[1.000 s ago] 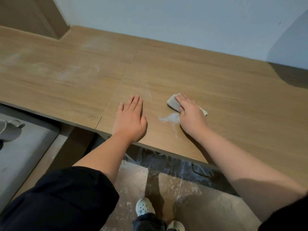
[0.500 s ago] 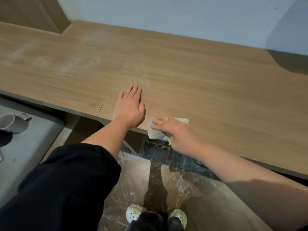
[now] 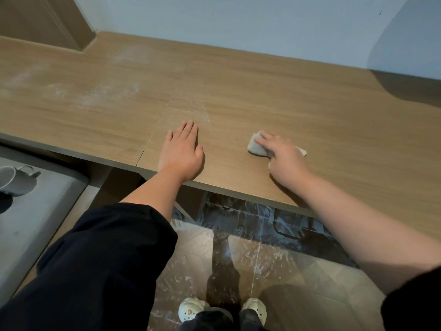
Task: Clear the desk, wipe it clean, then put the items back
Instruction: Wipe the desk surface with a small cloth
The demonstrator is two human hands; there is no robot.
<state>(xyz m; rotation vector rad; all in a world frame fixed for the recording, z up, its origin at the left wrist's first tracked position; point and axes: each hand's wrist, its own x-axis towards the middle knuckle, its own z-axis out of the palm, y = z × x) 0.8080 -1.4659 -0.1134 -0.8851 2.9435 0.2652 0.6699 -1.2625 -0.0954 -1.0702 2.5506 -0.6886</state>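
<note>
The wooden desk (image 3: 298, 111) carries nothing but my hands and a small crumpled white wipe (image 3: 255, 148). My right hand (image 3: 284, 158) lies over the wipe with straight fingers and presses it flat onto the desk, a short way in from the front edge. My left hand (image 3: 181, 151) rests palm down on the wood, fingers straight and together, just left of the wipe. Pale dust smears (image 3: 95, 94) streak the left part of the desk and a fainter patch (image 3: 191, 113) lies beyond my left fingertips.
A grey cushioned seat (image 3: 35, 211) at lower left holds a grey mug (image 3: 16, 180) lying on its side. A wooden panel (image 3: 47, 20) rises at the desk's far left. A white wall (image 3: 238, 25) backs the desk. My shoes (image 3: 191, 311) stand on a dusty tiled floor.
My right hand dragged the wipe down to the desk's front edge, sweeping the white dust pile off, then moved back up and right onto the desk. My left hand stayed put.
</note>
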